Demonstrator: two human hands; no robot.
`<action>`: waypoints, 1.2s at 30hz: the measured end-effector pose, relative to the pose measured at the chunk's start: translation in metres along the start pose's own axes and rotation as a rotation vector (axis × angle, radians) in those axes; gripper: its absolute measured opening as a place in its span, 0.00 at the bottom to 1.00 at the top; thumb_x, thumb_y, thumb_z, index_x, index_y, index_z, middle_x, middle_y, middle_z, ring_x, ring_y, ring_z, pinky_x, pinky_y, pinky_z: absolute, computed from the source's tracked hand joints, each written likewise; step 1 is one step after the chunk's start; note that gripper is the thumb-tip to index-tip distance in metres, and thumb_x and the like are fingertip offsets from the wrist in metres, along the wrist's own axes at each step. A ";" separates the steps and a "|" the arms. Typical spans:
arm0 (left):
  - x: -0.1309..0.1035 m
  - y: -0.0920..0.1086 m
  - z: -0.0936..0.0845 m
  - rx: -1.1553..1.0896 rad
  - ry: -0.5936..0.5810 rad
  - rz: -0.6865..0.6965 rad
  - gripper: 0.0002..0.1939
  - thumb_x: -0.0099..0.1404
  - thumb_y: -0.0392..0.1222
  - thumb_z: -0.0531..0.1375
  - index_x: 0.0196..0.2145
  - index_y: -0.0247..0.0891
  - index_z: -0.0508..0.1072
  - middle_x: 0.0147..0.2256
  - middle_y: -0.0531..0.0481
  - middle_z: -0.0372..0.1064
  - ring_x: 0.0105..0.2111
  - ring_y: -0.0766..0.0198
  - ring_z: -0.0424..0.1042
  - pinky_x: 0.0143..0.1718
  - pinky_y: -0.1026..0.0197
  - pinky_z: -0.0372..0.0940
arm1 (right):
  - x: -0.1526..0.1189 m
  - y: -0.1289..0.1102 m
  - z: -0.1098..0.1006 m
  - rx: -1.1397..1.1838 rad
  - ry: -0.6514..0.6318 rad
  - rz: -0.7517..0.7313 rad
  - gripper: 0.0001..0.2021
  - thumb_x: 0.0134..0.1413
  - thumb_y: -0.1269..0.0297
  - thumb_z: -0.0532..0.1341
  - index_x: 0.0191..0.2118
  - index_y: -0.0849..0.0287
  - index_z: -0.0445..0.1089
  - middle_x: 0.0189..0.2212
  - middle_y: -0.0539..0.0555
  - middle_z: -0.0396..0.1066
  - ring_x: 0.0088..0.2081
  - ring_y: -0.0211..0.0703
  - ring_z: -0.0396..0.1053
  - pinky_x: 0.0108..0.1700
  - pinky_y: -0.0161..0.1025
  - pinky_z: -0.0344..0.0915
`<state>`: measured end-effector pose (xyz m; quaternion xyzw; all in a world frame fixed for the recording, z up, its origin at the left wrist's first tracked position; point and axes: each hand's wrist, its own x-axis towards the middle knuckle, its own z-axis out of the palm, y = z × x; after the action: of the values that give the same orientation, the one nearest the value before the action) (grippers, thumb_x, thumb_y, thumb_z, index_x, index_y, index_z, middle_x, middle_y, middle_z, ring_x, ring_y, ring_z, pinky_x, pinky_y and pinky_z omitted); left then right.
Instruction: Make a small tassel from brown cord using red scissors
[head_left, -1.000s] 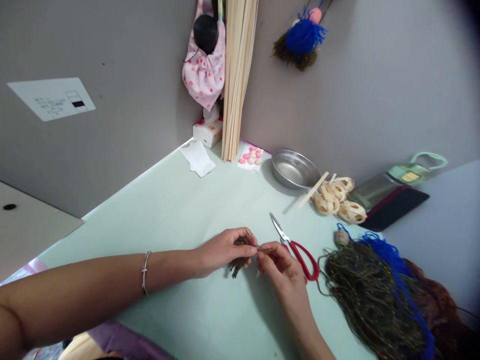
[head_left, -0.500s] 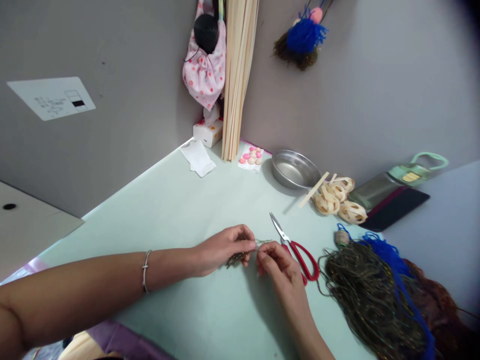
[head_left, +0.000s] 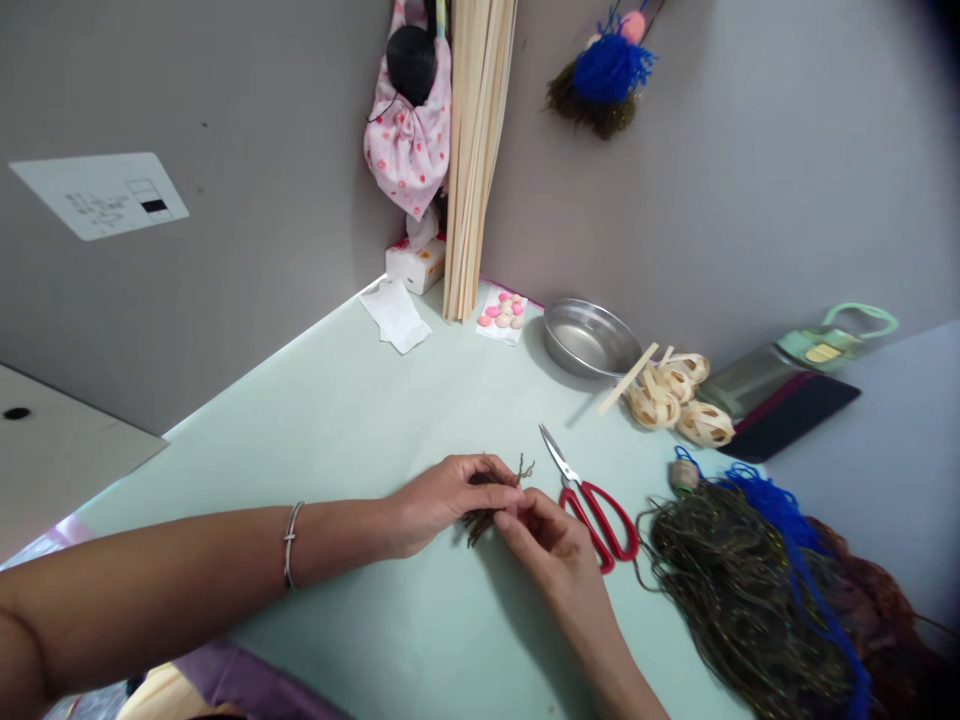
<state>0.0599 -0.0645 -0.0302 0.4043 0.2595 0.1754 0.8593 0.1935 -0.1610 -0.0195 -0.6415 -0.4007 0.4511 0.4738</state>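
A small bundle of dark brown-green yarn [head_left: 477, 522] is pinched in my left hand [head_left: 442, 502], its strand ends poking out below the fingers and above the thumb. My right hand [head_left: 551, 540] meets the left at the fingertips, closed in a pinch on the yarn by the left thumb. Exactly which strands it grips is hidden between the fingers. Just right of my hands, red-handled scissors [head_left: 600, 515] lie on the pale green tabletop [head_left: 337, 620], blades pointing away and slightly left.
Dark yarn hanks [head_left: 735, 590] and blue yarn [head_left: 772, 500] lie at the right, beside a small spool [head_left: 684, 472]. Behind stand a metal bowl [head_left: 589, 340], woven strip balls [head_left: 705, 425], a bottle [head_left: 750, 375], pink beads [head_left: 502, 312] and upright wood strips [head_left: 476, 170].
My right hand has moved slightly left, closer against the left fingers. The yarn ends now stick up above the left thumb, where they earlier pointed right.
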 end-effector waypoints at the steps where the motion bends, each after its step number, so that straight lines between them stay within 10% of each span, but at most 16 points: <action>1: 0.000 -0.001 0.000 0.004 0.003 0.013 0.13 0.55 0.46 0.69 0.32 0.36 0.71 0.31 0.53 0.67 0.33 0.68 0.65 0.38 0.64 0.57 | 0.000 0.000 0.000 -0.001 0.012 -0.003 0.14 0.52 0.54 0.67 0.29 0.60 0.70 0.22 0.47 0.60 0.25 0.36 0.54 0.28 0.34 0.51; 30: 0.001 0.001 -0.005 0.051 -0.058 0.009 0.13 0.62 0.47 0.62 0.35 0.38 0.63 0.27 0.52 0.69 0.30 0.67 0.69 0.33 0.64 0.59 | 0.004 0.003 -0.018 -0.159 0.222 -0.059 0.17 0.59 0.48 0.59 0.41 0.58 0.69 0.28 0.51 0.67 0.28 0.41 0.62 0.31 0.36 0.60; 36: 0.000 -0.002 0.000 0.149 -0.125 0.054 0.16 0.62 0.52 0.62 0.33 0.38 0.62 0.24 0.53 0.68 0.26 0.68 0.68 0.30 0.65 0.58 | 0.001 -0.002 -0.013 -0.182 -0.128 -0.051 0.22 0.63 0.47 0.54 0.27 0.59 0.68 0.22 0.49 0.63 0.26 0.39 0.58 0.30 0.35 0.55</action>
<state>0.0601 -0.0660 -0.0317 0.4842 0.2068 0.1533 0.8362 0.2062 -0.1625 -0.0160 -0.6412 -0.4857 0.4406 0.3985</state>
